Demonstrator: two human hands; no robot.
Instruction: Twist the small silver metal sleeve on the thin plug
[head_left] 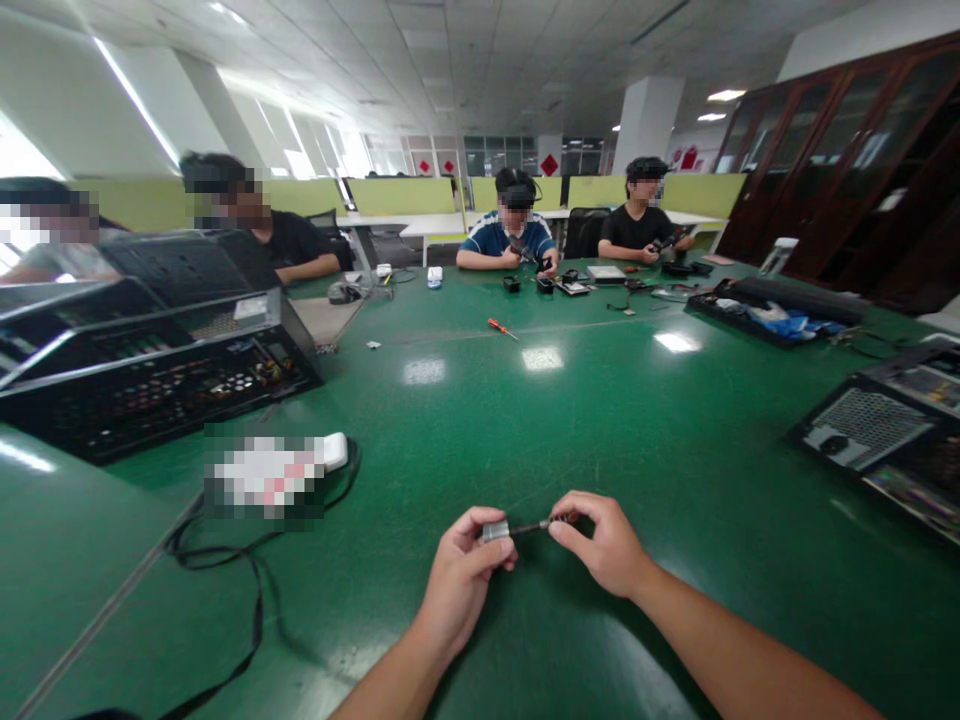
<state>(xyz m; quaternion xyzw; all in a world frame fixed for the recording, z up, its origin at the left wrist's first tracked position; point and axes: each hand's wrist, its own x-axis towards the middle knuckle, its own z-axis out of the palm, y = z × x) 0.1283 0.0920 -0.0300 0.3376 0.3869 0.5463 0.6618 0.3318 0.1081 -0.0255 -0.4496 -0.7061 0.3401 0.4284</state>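
Above the green table (450, 430), near its front edge, my left hand (469, 570) is closed round a small silvery metal block (496, 530). A thin dark rod (529, 527) runs from the block toward the right. My right hand (604, 545) pinches the rod's far end, where a small coil-like part (560, 519) shows between thumb and fingers. The two hands are a short way apart, joined by the rod. The fingertips partly hide both ends of the piece.
Black computer cases stand at the left (150, 400) and right (892, 425). A white badge (262, 475) with a black strap lies at left. Farther off are an orange screwdriver (499, 326), a black tray (772, 318) and several people around the table.
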